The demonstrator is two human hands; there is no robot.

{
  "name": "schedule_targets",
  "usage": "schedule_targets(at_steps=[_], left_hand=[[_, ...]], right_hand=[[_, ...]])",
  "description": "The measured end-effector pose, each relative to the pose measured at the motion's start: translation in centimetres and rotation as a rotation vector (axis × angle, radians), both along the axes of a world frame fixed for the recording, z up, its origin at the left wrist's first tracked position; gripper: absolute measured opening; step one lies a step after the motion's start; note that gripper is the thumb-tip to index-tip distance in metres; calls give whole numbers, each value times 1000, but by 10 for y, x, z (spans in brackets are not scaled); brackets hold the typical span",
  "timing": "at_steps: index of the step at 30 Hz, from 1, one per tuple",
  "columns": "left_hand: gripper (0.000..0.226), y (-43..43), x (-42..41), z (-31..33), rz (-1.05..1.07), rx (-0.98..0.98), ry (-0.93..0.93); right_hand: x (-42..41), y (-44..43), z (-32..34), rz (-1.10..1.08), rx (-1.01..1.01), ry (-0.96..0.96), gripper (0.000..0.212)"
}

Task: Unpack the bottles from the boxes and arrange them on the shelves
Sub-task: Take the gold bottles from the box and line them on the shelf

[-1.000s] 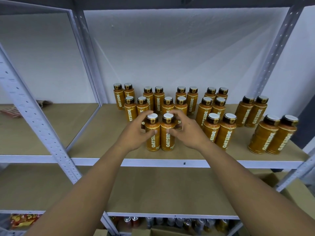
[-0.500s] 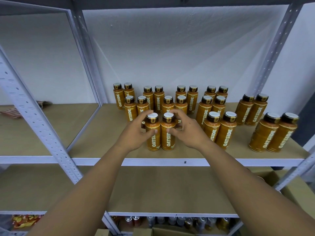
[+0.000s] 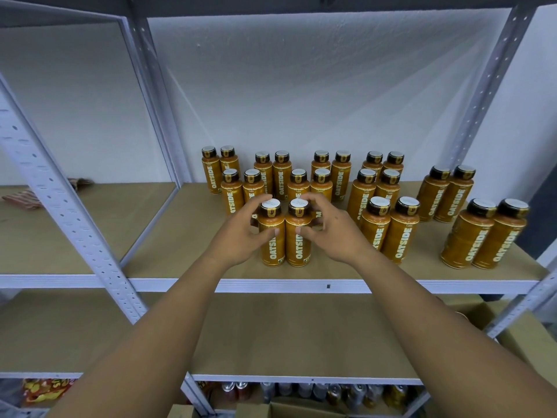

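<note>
Two upright orange white-capped bottles (image 3: 272,251) side by side at the shelf (image 3: 180,236) front; similar pairs (image 3: 388,233) behind

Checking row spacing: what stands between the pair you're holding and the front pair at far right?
Head view: right of the held pair, one more bottle pair, then bare shelf board before the far-right pair.

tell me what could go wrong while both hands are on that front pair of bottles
The left hand grips the left front bottle and the right hand the right front bottle; their fingers curl behind, close to the second-row bottles, so withdrawing carelessly could topple one.
These two stand close to the shelf edge; a forward tip might send one off.
The right wrist lies near the neighbouring pair; a sideways move may bump it.
</note>
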State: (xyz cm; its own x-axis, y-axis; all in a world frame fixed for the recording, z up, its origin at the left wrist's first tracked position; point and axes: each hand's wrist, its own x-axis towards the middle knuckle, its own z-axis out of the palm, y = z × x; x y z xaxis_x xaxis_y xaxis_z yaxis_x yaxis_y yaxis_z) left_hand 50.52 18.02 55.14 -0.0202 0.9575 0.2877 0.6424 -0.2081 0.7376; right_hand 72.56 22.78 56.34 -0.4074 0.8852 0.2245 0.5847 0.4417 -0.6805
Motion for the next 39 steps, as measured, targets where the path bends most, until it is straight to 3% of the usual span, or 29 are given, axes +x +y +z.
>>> schedule_targets(at_steps=[21, 25, 30, 36, 39], left_hand=[[69, -2, -9, 2, -21, 1, -5], [52, -1, -17, 15, 20, -7, -90], [29, 11, -42, 40, 87, 109, -33], [33, 40, -78, 55, 153, 153, 95], [46, 57, -92, 55, 124, 105, 148]], right_hand=[[-3, -1, 6, 19, 0, 5, 61], [-5, 4, 23, -7, 26, 35, 49], [-23, 23, 56, -21, 88, 36, 39], [-66, 52, 80, 13, 80, -110, 37], [-90, 70, 85, 44, 44, -172, 40]])
